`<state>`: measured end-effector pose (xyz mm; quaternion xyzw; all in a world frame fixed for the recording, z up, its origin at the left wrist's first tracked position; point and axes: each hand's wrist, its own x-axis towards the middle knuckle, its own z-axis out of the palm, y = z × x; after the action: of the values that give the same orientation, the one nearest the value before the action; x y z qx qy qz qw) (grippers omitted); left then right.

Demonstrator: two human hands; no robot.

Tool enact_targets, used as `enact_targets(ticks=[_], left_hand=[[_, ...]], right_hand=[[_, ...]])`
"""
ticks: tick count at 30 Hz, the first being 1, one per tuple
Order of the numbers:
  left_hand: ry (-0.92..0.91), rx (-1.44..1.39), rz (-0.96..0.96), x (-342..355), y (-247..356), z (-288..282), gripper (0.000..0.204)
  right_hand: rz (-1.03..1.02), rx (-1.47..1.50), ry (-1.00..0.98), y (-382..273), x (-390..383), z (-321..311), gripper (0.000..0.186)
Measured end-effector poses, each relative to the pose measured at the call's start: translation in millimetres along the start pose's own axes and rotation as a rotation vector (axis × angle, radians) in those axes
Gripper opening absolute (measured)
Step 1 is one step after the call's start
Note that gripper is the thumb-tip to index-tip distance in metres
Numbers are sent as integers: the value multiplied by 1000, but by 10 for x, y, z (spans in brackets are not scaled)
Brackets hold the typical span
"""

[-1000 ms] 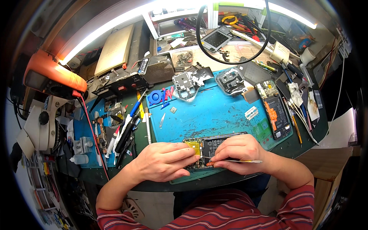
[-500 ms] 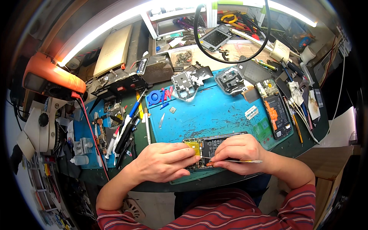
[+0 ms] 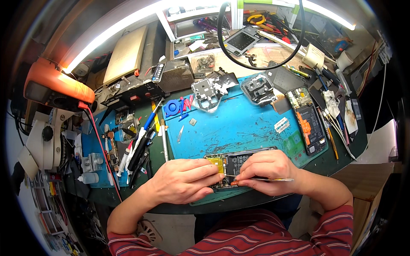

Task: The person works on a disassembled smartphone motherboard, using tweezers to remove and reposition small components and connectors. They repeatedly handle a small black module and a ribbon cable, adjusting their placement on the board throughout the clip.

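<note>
Blue mat [image 3: 239,128] on cluttered workbench [image 3: 341,153], phone [image 3: 235,164] under hands.

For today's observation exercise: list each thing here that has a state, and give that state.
Opened black phone: back off, flat on blue mat, under both hands.
Left hand: pressing on the phone.
Right hand: gripping thin tweezers.
Second black phone: opened, lying apart.
Strip light: on.
</note>
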<state>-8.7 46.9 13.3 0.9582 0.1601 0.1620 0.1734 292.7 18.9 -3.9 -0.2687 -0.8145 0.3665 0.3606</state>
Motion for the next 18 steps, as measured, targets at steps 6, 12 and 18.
enact_targets(ticks=[6, 12, 18], left_hand=[[9, -8, -2, 2, -1, 11, 40], [-4, 6, -11, 4, 18, -13, 42], [19, -11, -38, 16, 59, -12, 38]], right_hand=[[-13, 12, 2, 25, -9, -8, 11], [-9, 10, 6, 33, -26, 13, 11], [13, 29, 20, 4, -40, 5, 9]])
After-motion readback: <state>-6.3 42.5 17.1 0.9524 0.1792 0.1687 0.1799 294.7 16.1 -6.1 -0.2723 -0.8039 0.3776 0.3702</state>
